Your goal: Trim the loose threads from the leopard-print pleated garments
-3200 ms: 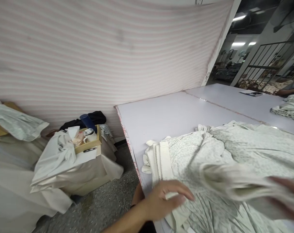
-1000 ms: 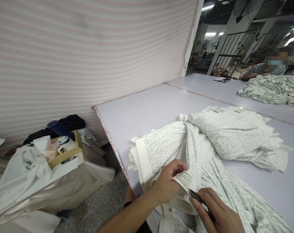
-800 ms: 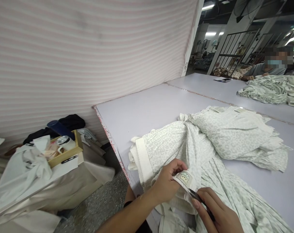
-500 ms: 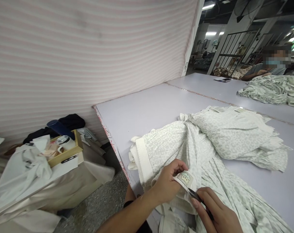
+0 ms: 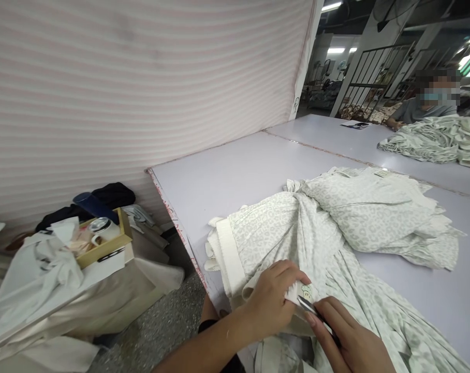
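My left hand [image 5: 276, 295] pinches the edge of a pale garment [image 5: 268, 223] with a light grey-green spotted print. Just beyond its fingertips shows part of a small patch [image 5: 306, 291] with a cartoon picture. Thread snips [image 5: 311, 307] with pointed metal blades and a dark handle are gripped in my right hand [image 5: 349, 334]. Their tip touches or nearly touches the cloth beside the patch. Most of the handle is hidden by my fingers. The garment's wide ribbed cream band [image 5: 232, 254] lies to the left, and more of the same cloth is bunched behind both hands.
A pale tabletop [image 5: 219, 173] bears the garments. Across it a person [image 5: 425, 109] sits behind another garment heap [image 5: 432, 140]. On the left, a wooden tray [image 5: 103, 247] holding a mug [image 5: 105, 230] sits on a cloth-covered stand. Striped fabric [image 5: 142, 77] hangs behind.
My left hand has shifted slightly right and now covers more of the patch. The snips' tip has moved up and left a little along the cloth edge. The person opposite has lowered their hands.
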`<action>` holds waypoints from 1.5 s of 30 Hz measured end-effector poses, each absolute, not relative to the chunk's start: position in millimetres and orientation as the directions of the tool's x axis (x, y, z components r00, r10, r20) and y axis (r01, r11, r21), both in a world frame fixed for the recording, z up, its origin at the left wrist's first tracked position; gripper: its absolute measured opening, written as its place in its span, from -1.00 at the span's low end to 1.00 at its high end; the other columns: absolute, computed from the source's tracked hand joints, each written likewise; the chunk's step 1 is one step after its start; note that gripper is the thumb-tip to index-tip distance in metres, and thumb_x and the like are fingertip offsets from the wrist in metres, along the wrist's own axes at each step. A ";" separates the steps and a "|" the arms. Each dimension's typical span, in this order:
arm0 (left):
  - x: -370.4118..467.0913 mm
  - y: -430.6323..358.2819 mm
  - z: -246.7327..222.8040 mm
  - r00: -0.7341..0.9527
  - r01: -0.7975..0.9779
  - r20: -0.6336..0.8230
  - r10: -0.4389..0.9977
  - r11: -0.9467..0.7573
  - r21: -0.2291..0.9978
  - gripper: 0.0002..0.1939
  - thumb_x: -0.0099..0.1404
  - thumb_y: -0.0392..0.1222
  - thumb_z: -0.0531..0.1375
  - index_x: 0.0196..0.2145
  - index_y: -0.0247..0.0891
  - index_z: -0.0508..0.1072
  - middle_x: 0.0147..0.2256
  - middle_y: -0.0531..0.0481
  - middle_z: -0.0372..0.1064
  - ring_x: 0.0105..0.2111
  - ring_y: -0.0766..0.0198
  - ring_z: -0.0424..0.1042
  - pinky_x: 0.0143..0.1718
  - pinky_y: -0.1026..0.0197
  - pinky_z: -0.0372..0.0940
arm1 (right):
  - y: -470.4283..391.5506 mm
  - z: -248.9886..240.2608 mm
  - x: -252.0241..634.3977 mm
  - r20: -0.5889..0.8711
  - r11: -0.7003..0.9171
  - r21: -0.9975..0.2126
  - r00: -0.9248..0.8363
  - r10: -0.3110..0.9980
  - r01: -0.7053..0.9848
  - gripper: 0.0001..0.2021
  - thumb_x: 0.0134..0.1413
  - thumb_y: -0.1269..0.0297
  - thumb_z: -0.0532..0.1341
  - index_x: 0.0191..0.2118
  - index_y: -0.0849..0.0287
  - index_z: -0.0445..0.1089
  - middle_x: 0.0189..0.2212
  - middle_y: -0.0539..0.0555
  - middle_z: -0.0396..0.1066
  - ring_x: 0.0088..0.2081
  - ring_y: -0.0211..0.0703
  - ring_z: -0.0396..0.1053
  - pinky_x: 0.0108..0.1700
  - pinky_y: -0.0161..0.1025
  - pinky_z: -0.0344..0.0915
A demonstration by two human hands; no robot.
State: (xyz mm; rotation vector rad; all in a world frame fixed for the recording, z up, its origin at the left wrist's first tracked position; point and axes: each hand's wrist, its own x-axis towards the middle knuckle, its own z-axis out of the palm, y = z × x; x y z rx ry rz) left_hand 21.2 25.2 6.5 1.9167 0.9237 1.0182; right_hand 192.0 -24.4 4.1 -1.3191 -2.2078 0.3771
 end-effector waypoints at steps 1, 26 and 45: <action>21.0 25.8 6.5 0.420 0.237 0.329 0.845 -0.453 0.860 -0.47 -0.23 -0.58 -0.05 -0.27 -0.29 0.39 -0.29 -0.10 0.32 -0.26 0.13 0.32 -0.27 0.17 0.21 | -24.3 4.0 192.2 0.300 0.490 -0.475 -0.389 0.871 0.731 -0.84 0.32 0.22 -0.01 -0.28 0.06 0.24 -0.46 -0.06 0.32 -0.61 -0.36 0.37 -0.62 -0.48 0.25; 15.1 35.8 21.1 0.402 0.368 0.062 0.913 -0.223 0.902 -0.60 0.03 -0.51 0.10 -0.17 -0.23 0.36 -0.28 -0.01 0.37 -0.35 0.23 0.32 -0.42 0.26 0.19 | -21.2 -18.4 188.6 0.369 0.285 -0.616 -0.051 0.928 0.735 -0.63 0.18 -0.15 0.03 -0.16 0.05 0.23 -0.30 0.05 0.35 -0.62 -0.32 0.26 -0.63 -0.36 0.16; 30.9 22.2 -26.3 0.385 0.605 0.148 0.911 -0.370 0.705 -0.57 0.06 -0.50 0.06 -0.07 -0.36 0.33 -0.15 -0.29 0.43 -0.14 -0.09 0.42 -0.18 -0.08 0.35 | 7.7 13.5 204.1 0.094 0.015 -0.947 0.231 0.968 0.321 -0.68 0.11 -0.05 0.13 -0.41 0.08 0.12 -0.52 -0.11 0.04 -0.49 -0.30 0.06 -0.45 -0.39 0.09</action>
